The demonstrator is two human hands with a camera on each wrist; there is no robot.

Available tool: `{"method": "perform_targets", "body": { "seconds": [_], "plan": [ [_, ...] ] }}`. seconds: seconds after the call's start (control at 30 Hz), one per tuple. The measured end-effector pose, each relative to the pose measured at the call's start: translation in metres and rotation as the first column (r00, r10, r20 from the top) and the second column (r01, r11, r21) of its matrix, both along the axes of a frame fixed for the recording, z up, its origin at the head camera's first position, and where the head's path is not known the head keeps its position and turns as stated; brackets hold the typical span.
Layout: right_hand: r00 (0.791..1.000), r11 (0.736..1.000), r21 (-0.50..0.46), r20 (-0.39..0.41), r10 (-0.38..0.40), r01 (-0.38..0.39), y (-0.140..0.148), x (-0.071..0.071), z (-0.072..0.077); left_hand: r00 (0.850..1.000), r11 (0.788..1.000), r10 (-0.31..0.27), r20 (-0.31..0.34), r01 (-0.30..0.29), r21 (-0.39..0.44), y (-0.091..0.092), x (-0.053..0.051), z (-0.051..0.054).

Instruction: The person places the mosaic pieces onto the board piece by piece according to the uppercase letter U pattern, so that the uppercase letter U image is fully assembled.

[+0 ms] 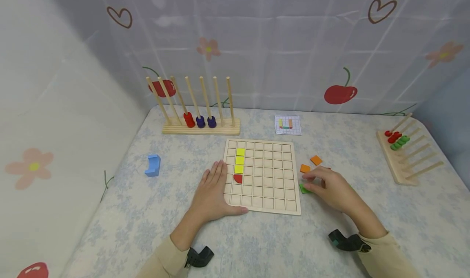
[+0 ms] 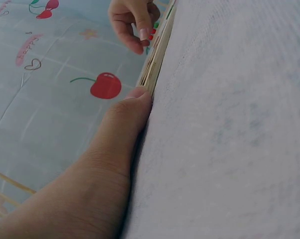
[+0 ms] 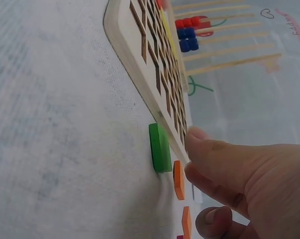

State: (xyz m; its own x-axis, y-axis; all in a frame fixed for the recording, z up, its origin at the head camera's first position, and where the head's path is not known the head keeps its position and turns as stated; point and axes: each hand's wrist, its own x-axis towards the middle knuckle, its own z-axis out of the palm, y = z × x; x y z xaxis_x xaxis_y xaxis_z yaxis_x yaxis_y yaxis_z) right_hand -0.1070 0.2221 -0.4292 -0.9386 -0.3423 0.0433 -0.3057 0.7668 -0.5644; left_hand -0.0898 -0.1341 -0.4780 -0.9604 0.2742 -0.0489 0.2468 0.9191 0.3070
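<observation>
A wooden grid board [image 1: 273,174] lies on the table, with yellow square tiles [image 1: 240,160] in a column and a red quarter-round tile [image 1: 238,179] just below them. My left hand [image 1: 211,196] rests on the board's left side, fingers extended, thumb along the near edge. To the right of the board, my right hand [image 1: 330,188] hovers over a green tile [image 3: 160,149], thumb and fingertips apart with nothing visible between them. Two orange tiles [image 1: 316,160] lie beyond its fingertips. A bit of red shows behind that hand, mostly hidden.
A small pattern card [image 1: 288,128] lies behind the board. At the back left stands a wooden peg rack [image 1: 202,130] with red and dark blue beads. Another peg rack [image 1: 396,164] with red and green beads is far right. A blue block [image 1: 153,165] sits left.
</observation>
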Motion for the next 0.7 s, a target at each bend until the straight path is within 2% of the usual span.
{"method": "perform_targets", "body": {
  "seconds": [0.23,0.5,0.7],
  "plan": [
    [1.0,1.0,0.008,0.016,0.0,0.0,0.0033,-0.0005,-0.0038,1.0,1.0,0.001,-0.001,-0.001,-0.001,-0.0001,0.0002,0.0002],
    [0.996,1.0,0.021,0.085,-0.002,0.0,0.0056,-0.0001,-0.0072,1.0,1.0,-0.003,-0.003,0.003,0.0,-0.0003,0.0006,0.0004],
    [0.996,1.0,0.013,0.092,0.018,-0.02,0.0075,0.0,-0.0093,1.0,1.0,-0.002,0.003,0.002,0.0,-0.0003,0.0006,0.0004]
  ]
}}
